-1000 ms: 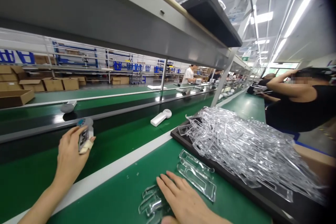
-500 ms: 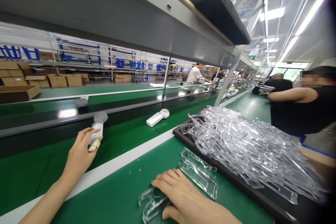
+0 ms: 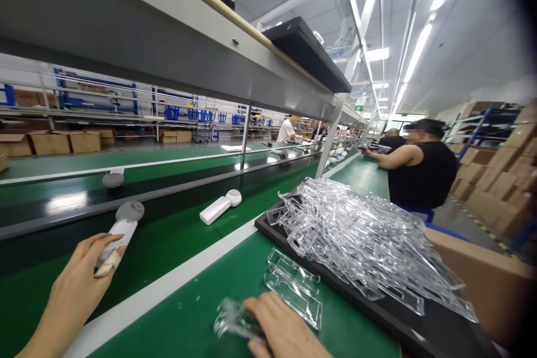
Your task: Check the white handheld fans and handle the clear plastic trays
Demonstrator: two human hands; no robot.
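Fingers of the left hand (image 3: 73, 285) curl loosely round the lower end of a white handheld device (image 3: 119, 230), whose round head points away along the green conveyor belt (image 3: 176, 235); one fingertip wears a pale wrap. Right hand (image 3: 281, 330) rests low on the desk (image 3: 201, 307), fingers closed over a blurred clear plastic piece (image 3: 230, 319). Just beyond it lie two more clear plastic shells (image 3: 293, 285), side by side. Past these, a black tray (image 3: 377, 313) carries a heap of clear shells (image 3: 361, 235). A second white device (image 3: 220, 207) lies farther along the belt, and a person in black (image 3: 419, 173) stands beyond the tray.
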